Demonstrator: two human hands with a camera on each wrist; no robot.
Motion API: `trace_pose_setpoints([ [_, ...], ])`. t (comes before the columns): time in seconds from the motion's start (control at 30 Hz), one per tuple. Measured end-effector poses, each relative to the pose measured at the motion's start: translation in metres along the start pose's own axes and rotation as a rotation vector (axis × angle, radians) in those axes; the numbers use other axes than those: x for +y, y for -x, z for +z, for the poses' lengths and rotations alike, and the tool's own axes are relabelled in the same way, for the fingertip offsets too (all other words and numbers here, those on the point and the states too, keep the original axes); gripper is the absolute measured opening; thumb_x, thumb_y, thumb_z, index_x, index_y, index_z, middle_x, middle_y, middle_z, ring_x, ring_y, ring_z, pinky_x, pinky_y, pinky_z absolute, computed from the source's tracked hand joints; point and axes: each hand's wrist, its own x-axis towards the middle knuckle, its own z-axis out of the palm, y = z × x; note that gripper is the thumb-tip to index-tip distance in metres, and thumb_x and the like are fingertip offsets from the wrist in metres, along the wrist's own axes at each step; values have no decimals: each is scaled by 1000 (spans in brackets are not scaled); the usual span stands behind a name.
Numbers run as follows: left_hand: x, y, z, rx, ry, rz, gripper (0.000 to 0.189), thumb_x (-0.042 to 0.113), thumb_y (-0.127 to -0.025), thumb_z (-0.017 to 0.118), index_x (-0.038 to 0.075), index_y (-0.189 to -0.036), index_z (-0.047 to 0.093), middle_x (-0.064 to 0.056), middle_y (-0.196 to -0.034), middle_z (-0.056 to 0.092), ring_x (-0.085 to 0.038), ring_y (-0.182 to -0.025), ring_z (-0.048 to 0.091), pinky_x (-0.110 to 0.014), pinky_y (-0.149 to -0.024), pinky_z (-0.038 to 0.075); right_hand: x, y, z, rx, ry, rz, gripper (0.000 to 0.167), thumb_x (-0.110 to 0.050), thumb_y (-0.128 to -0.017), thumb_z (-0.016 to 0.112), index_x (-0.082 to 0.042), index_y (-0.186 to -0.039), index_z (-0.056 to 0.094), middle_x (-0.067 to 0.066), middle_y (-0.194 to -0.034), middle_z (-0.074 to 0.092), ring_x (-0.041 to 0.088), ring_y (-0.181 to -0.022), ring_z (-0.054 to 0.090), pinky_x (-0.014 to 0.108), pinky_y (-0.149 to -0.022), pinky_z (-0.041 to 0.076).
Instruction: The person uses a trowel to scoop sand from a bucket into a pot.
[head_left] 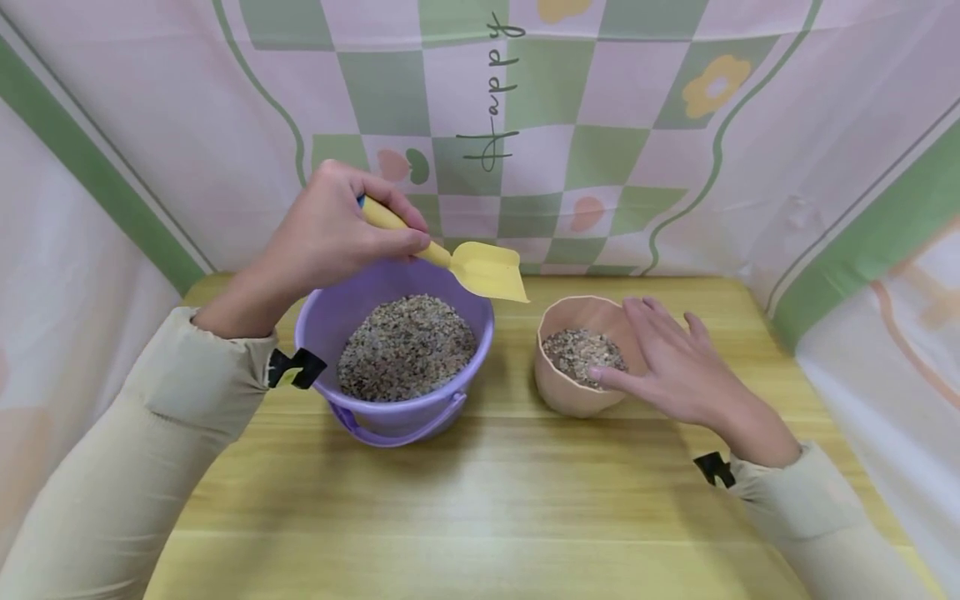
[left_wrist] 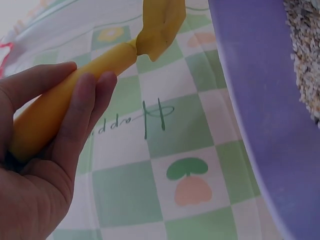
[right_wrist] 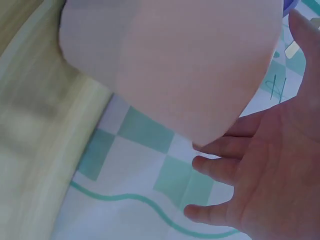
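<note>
My left hand point(head_left: 330, 221) grips the handle of a yellow toy shovel point(head_left: 489, 271), holding it tilted over the far right side of a purple bucket point(head_left: 480, 333). The blade looks bare of gravel. Coarse multicoloured gravel point(head_left: 408, 350) lies in the bucket. To its right stands a small peach pot point(head_left: 570, 400) holding less gravel point(head_left: 577, 354). At the pot's right rim is my right hand point(head_left: 678, 371), its thumb reaching over the opening. Seen from the right wrist, its fingers point(right_wrist: 215, 170) are spread and nearly straight beside the pot's wall.
Both containers stand on a light wooden table point(head_left: 480, 517). The bucket's purple handle point(head_left: 401, 437) hangs down at its front. A checked green and pink cloth point(head_left: 540, 100) with printed lettering hangs behind the table, and pale cloth walls close in both sides.
</note>
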Motion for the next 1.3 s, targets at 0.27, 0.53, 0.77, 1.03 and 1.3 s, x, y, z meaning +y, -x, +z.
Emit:
trace_pose_setpoints([
  [0.27, -5, 11, -15, 9, 38, -5, 13, 14, -81, 83, 5, -88, 77, -7, -76, 75, -19, -62, 72, -21, -36, 36, -19, -8, -5, 37, -24, -88, 107, -71, -87, 58, -7, -160, 11, 13, -164, 20, 33, -152, 13, 67, -118, -2],
  [0.53, -16, 21, -31, -19, 51, -35, 16, 15, -82, 83, 3, -91, 77, -7, -81, 76, -22, -73, 75, -23, -85, 57, -41, -15, -7, 25, -26, -144, 104, -71, -87, 58, -10, -159, 16, 10, -164, 21, 28, -152, 13, 64, -119, -1],
  [0.77, -28, 26, -43, -43, 85, -69, 20, 16, -82, 84, 1, -93, 76, -9, -84, 76, -24, -75, 75, -20, -85, 57, -55, -20, -6, 19, -27, -193, 108, -75, -84, 58, -11, -160, 16, 10, -164, 19, 27, -152, 12, 61, -120, 0],
  [1.03, -42, 28, -51, -51, 51, -92, 19, 17, -82, 83, 2, -92, 77, -8, -87, 76, -22, -76, 75, -20, -77, 59, -69, -23, -8, 28, 1, -246, 110, -79, -83, 55, -15, -160, 10, 5, -166, 13, 23, -152, 11, 57, -122, 2],
  [1.3, -49, 33, -58, -32, -163, -61, 15, 26, -81, 85, 13, -85, 80, -1, -88, 76, -10, -88, 68, -19, -76, 48, -86, -28, -11, 18, 49, -278, 111, -84, -81, 48, -14, -160, 14, 4, -165, 15, 21, -152, 13, 51, -124, 6],
])
